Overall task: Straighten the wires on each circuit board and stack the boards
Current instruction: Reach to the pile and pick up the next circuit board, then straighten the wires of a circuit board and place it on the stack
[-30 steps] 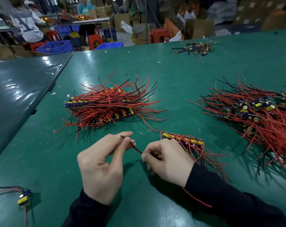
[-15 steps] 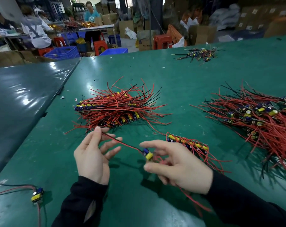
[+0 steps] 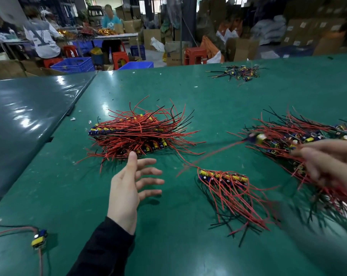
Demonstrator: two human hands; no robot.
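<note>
- The right hand (image 3: 325, 162) is reaching out over the unsorted pile of boards (image 3: 299, 140) at the right of the green table (image 3: 168, 246). It is motion-blurred; its fingers are appearing to close among the red wires, but whether they are gripping anything cannot be told.
- A blurred board with a yellow capacitor (image 3: 257, 138) is lying just left of that hand at the pile's near-left edge, with a red lead trailing down-left toward the small stack. Whether it is being lifted cannot be told.
- The left hand (image 3: 132, 182) is hovering open, fingers spread and pointing right, holding nothing. It is sitting just below the large stack of boards (image 3: 136, 136) and well apart from the unsorted pile.
- The small stack of boards (image 3: 223, 177) is lying between the two hands, its row of boards running left to right and its wires fanning toward the person.
- Judgement: the next board is lying to the right, so the right hand is the nearer one for the pick; the left hand is waiting to take the wire ends.
- A single board (image 3: 39, 239) is lying apart at the near left corner.
- Blue crates (image 3: 73, 64) are standing beyond the table; their contents are not visible.
</note>
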